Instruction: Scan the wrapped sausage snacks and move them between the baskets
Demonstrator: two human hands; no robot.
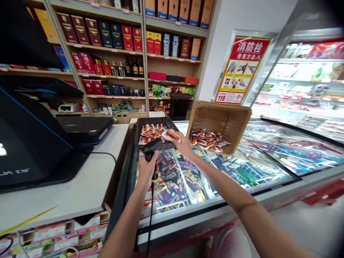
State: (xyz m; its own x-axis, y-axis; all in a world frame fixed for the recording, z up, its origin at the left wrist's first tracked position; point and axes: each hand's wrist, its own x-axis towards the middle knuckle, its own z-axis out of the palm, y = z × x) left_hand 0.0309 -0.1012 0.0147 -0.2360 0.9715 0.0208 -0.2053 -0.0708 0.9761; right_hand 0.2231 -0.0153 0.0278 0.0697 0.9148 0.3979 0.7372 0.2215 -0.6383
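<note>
My left hand (pixel 146 166) is wrapped round the handle of a black barcode scanner (pixel 152 146), whose cable hangs down over the freezer front. In my right hand (pixel 183 143) is a packaged sausage (pixel 172 135) in clear wrapping, gripped by one end. It is just in front of the scanner's head, over the right edge of a dark woven basket (pixel 138 133). Several wrapped sausages (pixel 152 132) lie in that basket. To the right, a light-brown wicker basket (pixel 233 125) is tipped toward me, with more wrapped sausages (pixel 206 139) in its lower part.
Both baskets rest on a glass-topped chest freezer (pixel 268 163) full of packaged goods. At left, a white counter (pixel 80 190) carries a black checkout terminal (pixel 29 143). Shelves of boxed bottles (pixel 107 34) stand behind. A red-and-yellow sign (pixel 243 70) hangs on the wall.
</note>
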